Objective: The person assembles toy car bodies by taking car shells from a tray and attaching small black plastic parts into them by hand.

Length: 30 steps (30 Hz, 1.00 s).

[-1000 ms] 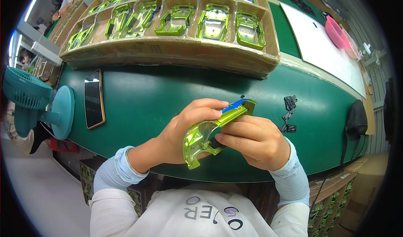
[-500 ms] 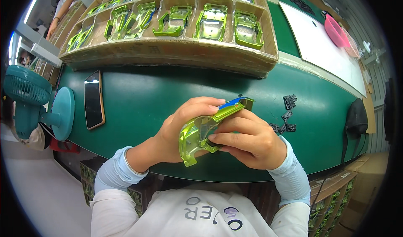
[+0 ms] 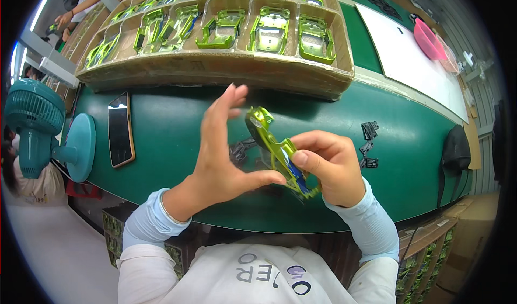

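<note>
A shiny green toy car body shell (image 3: pixel 283 153) with blue markings is tipped on its side above the table. My right hand (image 3: pixel 334 166) pinches it between thumb and fingers near its lower half. My left hand (image 3: pixel 215 153) is open, fingers raised and spread, slightly blurred. Its thumb tip lies beside the lower part of the shell; whether it touches I cannot tell. Behind the shell, small black plastic parts (image 3: pixel 242 150) show on the table, partly hidden. More black parts (image 3: pixel 369 145) lie in a loose row to the right of my right hand.
A divided cardboard box (image 3: pixel 215 69) of green car shells spans the far side of the green table (image 3: pixel 161 142). At left are a phone (image 3: pixel 120 131) and a teal fan (image 3: pixel 35 121). A white board (image 3: pixel 409 61) with a pink basket (image 3: pixel 429 40) and a black bag (image 3: pixel 456 153) are right.
My left hand has let go of the car shell and opened out. My right hand has turned the shell to a different tilt. Black parts behind it have come into view.
</note>
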Motion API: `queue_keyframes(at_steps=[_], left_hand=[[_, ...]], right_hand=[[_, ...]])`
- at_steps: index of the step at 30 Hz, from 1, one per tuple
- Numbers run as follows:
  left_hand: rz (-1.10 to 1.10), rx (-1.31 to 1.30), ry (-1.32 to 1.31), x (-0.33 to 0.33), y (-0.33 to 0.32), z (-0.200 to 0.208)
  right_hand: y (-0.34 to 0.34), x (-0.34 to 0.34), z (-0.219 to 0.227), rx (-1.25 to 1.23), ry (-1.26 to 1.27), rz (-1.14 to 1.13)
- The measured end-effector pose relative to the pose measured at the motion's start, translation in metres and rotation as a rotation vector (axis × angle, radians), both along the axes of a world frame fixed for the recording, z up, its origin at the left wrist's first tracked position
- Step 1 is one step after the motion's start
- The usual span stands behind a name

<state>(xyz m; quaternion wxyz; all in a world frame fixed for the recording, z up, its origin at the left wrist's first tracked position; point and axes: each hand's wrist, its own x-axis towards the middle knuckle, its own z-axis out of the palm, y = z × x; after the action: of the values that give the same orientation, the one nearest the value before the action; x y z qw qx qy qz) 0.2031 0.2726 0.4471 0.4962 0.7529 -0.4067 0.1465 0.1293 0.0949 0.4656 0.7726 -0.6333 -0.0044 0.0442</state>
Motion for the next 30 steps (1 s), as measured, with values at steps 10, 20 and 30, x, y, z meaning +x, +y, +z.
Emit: queue_keyframes(at_steps=[10,20,30], left_hand=[[-0.126,0.225,-0.395,-0.004,0.0,0.013],[-0.171,0.149,-0.443,-0.004,0.003,0.012],[-0.272,0.071,-0.269,-0.007,-0.001,0.006]], right_hand=[[-0.002,0.004,0.0,0.194,0.068,0.152],[-0.002,0.001,-0.001,-0.124,-0.157,0.219],[0.001,0.0,-0.003,-0.641,-0.736,-0.078]])
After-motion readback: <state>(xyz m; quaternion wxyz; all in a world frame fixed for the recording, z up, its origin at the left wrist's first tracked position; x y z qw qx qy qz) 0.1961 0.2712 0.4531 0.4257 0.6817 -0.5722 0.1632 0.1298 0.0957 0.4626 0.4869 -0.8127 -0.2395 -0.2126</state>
